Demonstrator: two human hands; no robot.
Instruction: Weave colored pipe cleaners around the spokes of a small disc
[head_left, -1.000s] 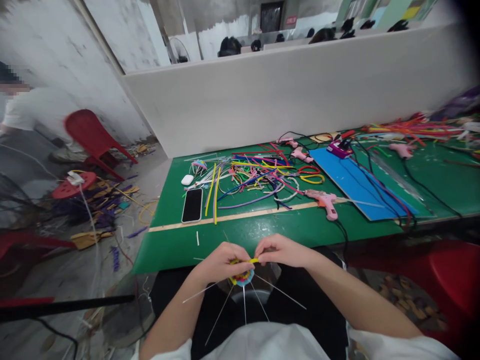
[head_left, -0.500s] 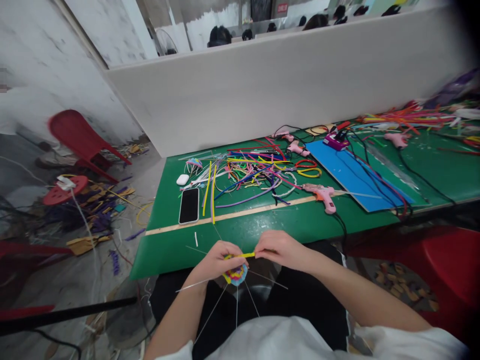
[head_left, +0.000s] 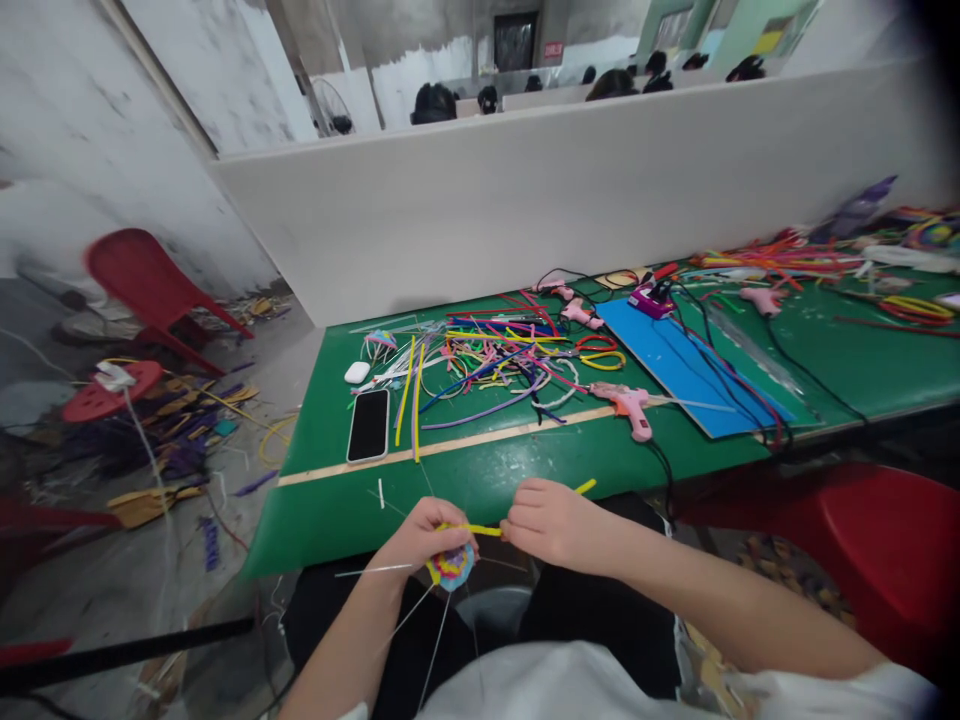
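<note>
Over my lap, just off the table's near edge, my left hand (head_left: 420, 543) is closed on a small round woven piece (head_left: 456, 568) in blue, yellow, red and purple. Thin pale wires stick out from it like spokes. A yellow pipe cleaner (head_left: 486, 530) stretches from the piece's upper rim to my right hand (head_left: 550, 522), whose fingers pinch it. Its loose end shows beyond the right knuckles. My left thumb lies across the top of the woven piece and hides part of it.
On the green table (head_left: 480, 470) lie a phone (head_left: 369, 426), a white case (head_left: 357, 372), a heap of coloured pipe cleaners (head_left: 495, 360), yellow-handled scissors (head_left: 602, 358), a pink glue gun (head_left: 630, 405) with its cord, and a blue board (head_left: 675, 370). A red stool (head_left: 862, 530) stands at right.
The view has tilted up a little. My right hand has turned over more, and the yellow pipe cleaner's tail now shows behind it. The left hand still holds the woven piece.
</note>
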